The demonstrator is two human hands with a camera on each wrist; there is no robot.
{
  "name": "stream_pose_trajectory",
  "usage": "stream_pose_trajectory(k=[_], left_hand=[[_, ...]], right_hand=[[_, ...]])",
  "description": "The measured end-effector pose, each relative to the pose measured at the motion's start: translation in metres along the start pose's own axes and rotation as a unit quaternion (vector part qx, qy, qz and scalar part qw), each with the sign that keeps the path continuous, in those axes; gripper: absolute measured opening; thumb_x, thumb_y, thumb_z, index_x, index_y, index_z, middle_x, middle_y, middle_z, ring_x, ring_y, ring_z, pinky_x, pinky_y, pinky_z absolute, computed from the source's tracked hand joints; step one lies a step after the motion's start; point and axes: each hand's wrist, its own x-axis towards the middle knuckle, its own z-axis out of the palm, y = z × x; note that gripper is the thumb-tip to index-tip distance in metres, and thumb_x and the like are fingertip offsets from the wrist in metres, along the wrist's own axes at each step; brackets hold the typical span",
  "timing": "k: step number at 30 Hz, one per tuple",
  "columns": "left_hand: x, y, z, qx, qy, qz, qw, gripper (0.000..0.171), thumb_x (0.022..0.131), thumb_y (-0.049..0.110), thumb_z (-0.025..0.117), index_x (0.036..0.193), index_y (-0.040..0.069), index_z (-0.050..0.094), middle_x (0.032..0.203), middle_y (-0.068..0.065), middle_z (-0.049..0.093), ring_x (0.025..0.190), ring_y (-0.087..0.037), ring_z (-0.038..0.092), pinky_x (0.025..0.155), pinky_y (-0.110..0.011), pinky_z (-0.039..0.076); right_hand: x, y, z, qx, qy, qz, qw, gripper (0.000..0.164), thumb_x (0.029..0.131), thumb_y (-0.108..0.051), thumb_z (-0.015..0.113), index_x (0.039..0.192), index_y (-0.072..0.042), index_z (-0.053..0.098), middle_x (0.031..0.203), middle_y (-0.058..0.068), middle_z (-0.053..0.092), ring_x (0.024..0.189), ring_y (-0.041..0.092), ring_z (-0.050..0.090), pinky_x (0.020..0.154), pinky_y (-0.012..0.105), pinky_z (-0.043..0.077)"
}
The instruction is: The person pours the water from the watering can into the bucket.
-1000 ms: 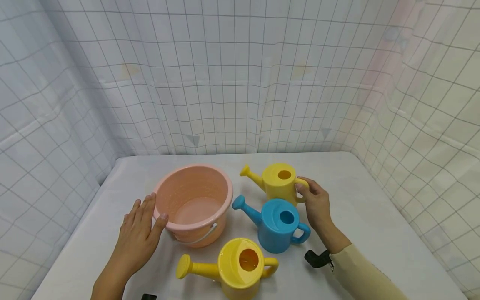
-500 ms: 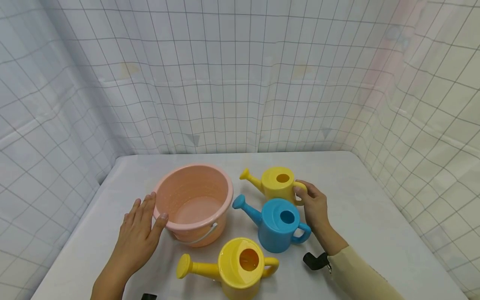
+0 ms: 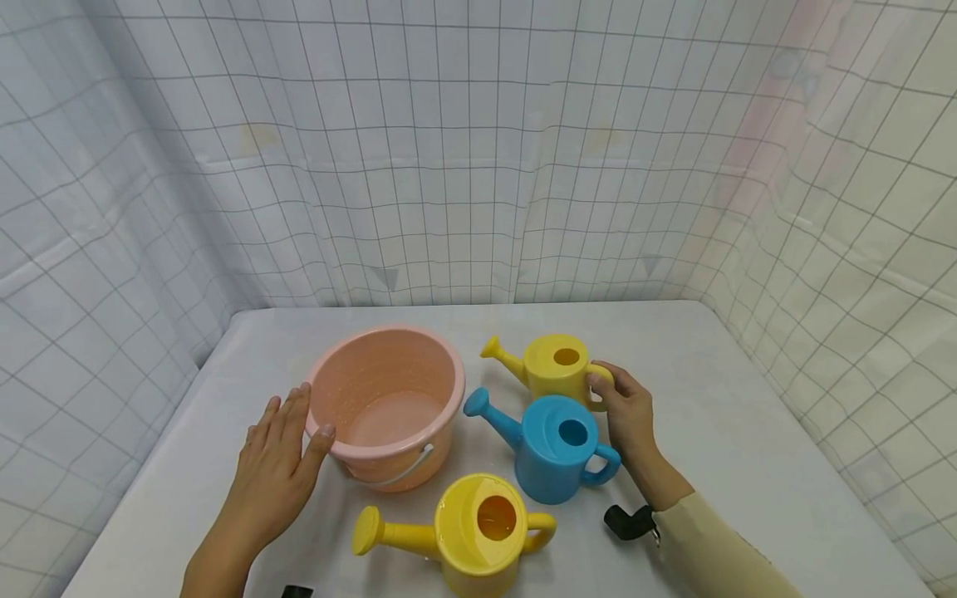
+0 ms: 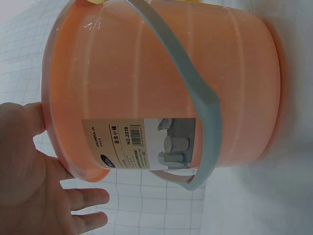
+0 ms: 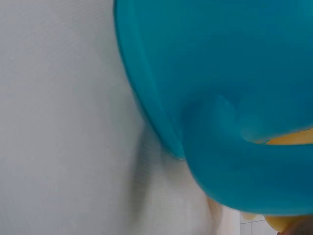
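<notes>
My left hand (image 3: 277,473) lies along the left of a pink bucket (image 3: 422,465), its fingers mostly straight and touching the rim. In the left wrist view, thumb and a finger meet the bucket's rim (image 4: 58,142), while other fingers extend past it. My right hand (image 3: 630,411) holds the handle of the smaller yellow watering can (image 3: 544,378) at the back, thumb at the handle. A blue watering can (image 3: 549,473) stands just in front of that one and fills most of the right wrist view. Closest to me sits a larger yellow watering can (image 3: 478,556).
The white table (image 3: 748,432) is enclosed by white grid-patterned curtains (image 3: 478,166). A grey bail handle (image 4: 208,112) hangs down the bucket's side beside a paper label (image 4: 139,144). A black piece (image 3: 630,522) is at the right sleeve.
My right hand has brought the small yellow watering can slightly down and toward me, close behind the blue one. The left hand and bucket have stayed put.
</notes>
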Motion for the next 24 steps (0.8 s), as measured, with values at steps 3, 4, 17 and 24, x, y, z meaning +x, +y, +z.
stream_pose_trajectory(k=[3, 4, 17, 24], left_hand=[[-0.001, 0.0, 0.0, -0.001, 0.0, -0.002, 1.0, 0.067, 0.101, 0.043, 0.034, 0.153, 0.013, 0.005, 0.155, -0.026, 0.017, 0.145, -0.045, 0.002, 0.108, -0.071, 0.001], [-0.001, 0.0, 0.0, -0.001, -0.001, -0.002, 1.0, 0.067, 0.101, 0.043, 0.034, 0.153, 0.013, 0.005, 0.155, -0.026, 0.017, 0.145, -0.044, 0.001, 0.108, -0.071, 0.0], [-0.001, 0.0, 0.001, -0.003, 0.003, 0.003, 1.0, 0.066, 0.101, 0.042, 0.034, 0.153, 0.013, 0.006, 0.155, -0.026, 0.018, 0.145, -0.044, 0.001, 0.108, -0.071, 0.0], [-0.001, 0.001, 0.001, -0.002, 0.003, 0.001, 1.0, 0.066, 0.101, 0.042, 0.034, 0.153, 0.013, 0.006, 0.155, -0.025, 0.017, 0.145, -0.045, 0.001, 0.108, -0.071, 0.0]], right_hand=[[-0.004, -0.004, 0.001, -0.007, -0.002, 0.005, 1.0, 0.036, 0.09, -0.028, 0.065, 0.12, -0.008, 0.062, 0.107, -0.007, 0.064, 0.1, 0.013, 0.054, 0.1, 0.044, 0.043], [-0.005, -0.005, 0.0, -0.006, -0.003, 0.007, 1.0, 0.036, 0.09, -0.027, 0.064, 0.12, -0.008, 0.062, 0.107, -0.006, 0.064, 0.1, 0.014, 0.053, 0.1, 0.044, 0.043], [0.009, 0.025, -0.006, -0.011, -0.013, 0.015, 1.0, 0.038, 0.09, -0.034, 0.064, 0.121, -0.012, 0.062, 0.114, -0.007, 0.063, 0.115, 0.014, 0.05, 0.107, 0.04, 0.037], [0.009, 0.027, -0.007, -0.025, -0.019, 0.019, 0.999, 0.04, 0.09, -0.034, 0.064, 0.121, -0.009, 0.062, 0.122, 0.001, 0.063, 0.123, 0.015, 0.048, 0.113, 0.045, 0.033]])
